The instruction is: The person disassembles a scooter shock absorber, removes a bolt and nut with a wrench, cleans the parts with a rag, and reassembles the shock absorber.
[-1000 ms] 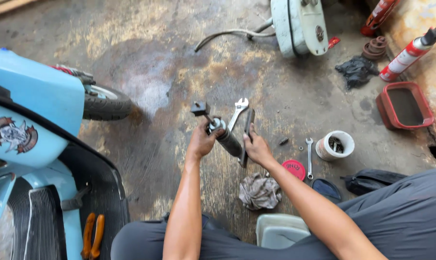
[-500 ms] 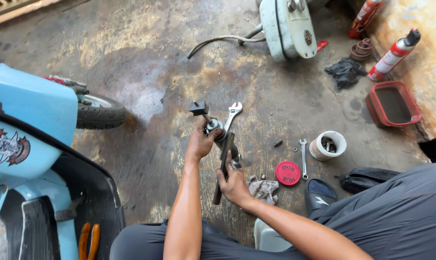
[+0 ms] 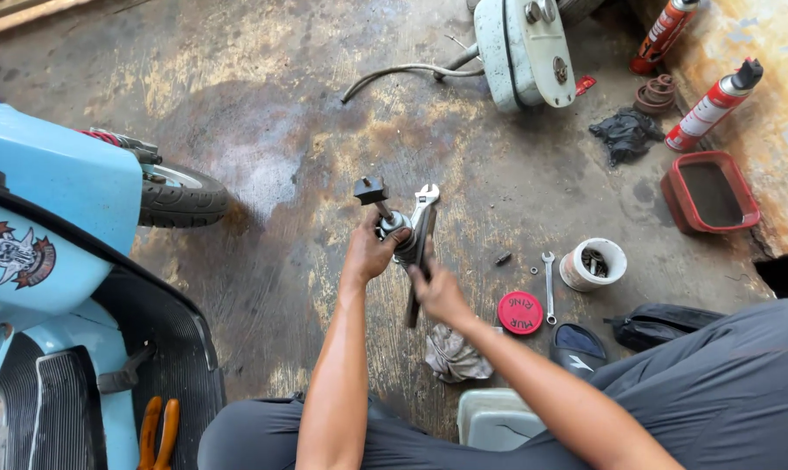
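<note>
Head view: frame centre, left hand [image 3: 372, 252] clenched around a short dark metal cylindrical part with a shaft and black block at its top end [image 3: 383, 209], held upright-ish just above the stained concrete floor [image 3: 263, 148]. Right hand [image 3: 437, 292] fingers grasping a long dark flat metal bar tool [image 3: 418, 265], laid against the part's side; it looks like a prying or loosening step on the part's collar. A next move would likely call for a steady left-hand grip and leverage from the bar. Shiny steel adjustable wrench [image 3: 425, 202] lies on the floor touching the part, just right of it. Lower centre: crumpled grey rag [image 3: 453, 355]. Right of centre: small combination spanner [image 3: 548, 277], round red plastic lid [image 3: 520, 312], white plastic tub with small metal bits [image 3: 592, 264]. Upper right: two red-and-white spray cans [image 3: 706, 109], red rectangular tray [image 3: 710, 193], black crumpled rag [image 3: 625, 135], pale green metal casing with hose [image 3: 525, 48]. Left: light blue scooter body [image 3: 37, 200] with rubber tyre [image 3: 181, 193]; orange-handled pliers [image 3: 157, 431] lower left on ribbed black footboard.
</note>
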